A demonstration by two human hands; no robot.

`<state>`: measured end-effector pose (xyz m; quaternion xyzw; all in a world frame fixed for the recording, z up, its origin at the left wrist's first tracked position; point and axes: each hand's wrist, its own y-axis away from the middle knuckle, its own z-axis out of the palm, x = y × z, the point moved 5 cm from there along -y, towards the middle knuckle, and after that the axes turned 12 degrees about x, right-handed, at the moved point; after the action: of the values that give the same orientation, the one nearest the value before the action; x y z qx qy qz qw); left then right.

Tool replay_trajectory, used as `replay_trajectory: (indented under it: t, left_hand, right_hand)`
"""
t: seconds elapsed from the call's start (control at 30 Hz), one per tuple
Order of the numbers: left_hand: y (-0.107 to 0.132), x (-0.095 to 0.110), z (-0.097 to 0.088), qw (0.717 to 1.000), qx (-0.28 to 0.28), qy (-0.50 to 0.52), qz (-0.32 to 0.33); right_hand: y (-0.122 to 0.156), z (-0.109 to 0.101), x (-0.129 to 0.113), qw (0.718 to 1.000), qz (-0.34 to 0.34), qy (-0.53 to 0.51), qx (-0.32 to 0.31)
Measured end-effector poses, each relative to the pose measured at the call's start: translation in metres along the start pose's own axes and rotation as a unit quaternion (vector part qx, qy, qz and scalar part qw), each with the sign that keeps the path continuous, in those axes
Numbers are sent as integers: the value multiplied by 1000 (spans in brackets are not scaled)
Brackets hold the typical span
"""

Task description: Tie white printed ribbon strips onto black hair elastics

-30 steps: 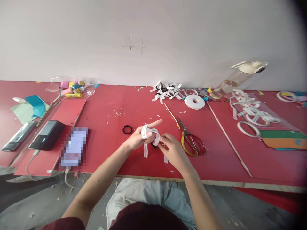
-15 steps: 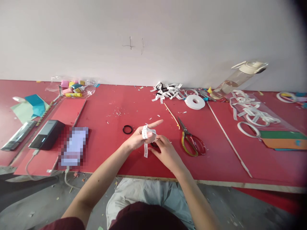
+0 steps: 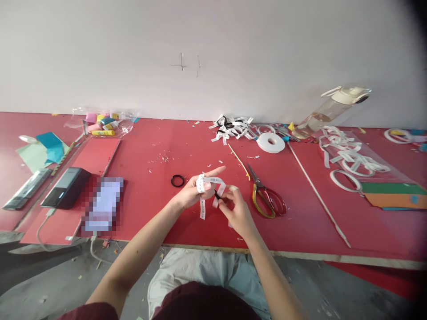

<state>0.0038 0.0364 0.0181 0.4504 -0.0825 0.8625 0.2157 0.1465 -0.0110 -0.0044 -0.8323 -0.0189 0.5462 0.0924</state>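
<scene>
A white printed ribbon (image 3: 211, 181) is looped around the fingers of my left hand (image 3: 194, 189), whose index finger points out to the right; a loose end hangs down below it. My right hand (image 3: 235, 208) pinches the other end of the ribbon together with a small black ring (image 3: 217, 195), just above the red table (image 3: 300, 222). A second black ring (image 3: 177, 180) lies flat on the table to the left of my hands.
Red-handled scissors (image 3: 267, 195) lie right of my hands, beside a long thin stick (image 3: 316, 191). Behind are a white tape roll (image 3: 271, 142), a pile of ribbon pieces (image 3: 231, 126), a tilted bottle (image 3: 328, 109), more ribbon (image 3: 347, 151). Left: a phone (image 3: 103, 203), a black device (image 3: 65, 187).
My right hand has drawn the ribbon end out to the right, so the ribbon now spans between both hands. The left hand has stayed in place.
</scene>
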Motion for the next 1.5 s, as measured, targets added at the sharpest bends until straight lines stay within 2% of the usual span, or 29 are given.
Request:
replay_trajectory:
  t: [0.1,0.2,0.3,0.47,0.57,0.7,0.8,0.93,1.03,1.13,1.23,1.3,1.5]
  left_hand:
    - [0,0,0,1000,7,-8,-3]
    - [0,0,-1,1000,16,-13,-7]
    - [0,2,-1,1000,16,-9,-2]
    - [0,2,-1,1000,5,1,5]
    - [0,3,-2,1000,12,3,12]
    - [-1,2,-3,1000,25,3,8]
    - [-1,1,-2,1000,21,3,8]
    - [-1,1,0,1000,12,3,6]
    - [-2,-2,1,1000,9,-7,-4]
    - [-3,-7,3,999,0,-27,-18]
    - [-3,-11,3,999,-4,-43,-24]
    - [-3,-13,3,998,-3,-54,-31]
    - [-4,-14,2,998,7,-55,-36]
  right_hand:
    - [2,-6,2,997,16,-62,34]
    - [4,-11,2,996,-22,-76,31]
    - [6,-13,3,997,-48,-58,8]
    - [5,-21,5,997,-60,-30,26]
    - [3,-30,-2,995,-90,3,42]
    - [-6,-46,-24,985,-156,50,45]
    - [-17,-62,-46,977,-202,47,56]
    - [-35,-88,-72,970,-219,2,107]
    - [-47,-104,-95,952,-250,-50,172]
    - [-64,-103,-112,960,-214,-76,161]
    - [-82,-87,-126,976,-160,-115,92]
    - [-87,-77,-136,977,-157,-132,54]
    - [-74,-80,-154,944,-213,-209,143]
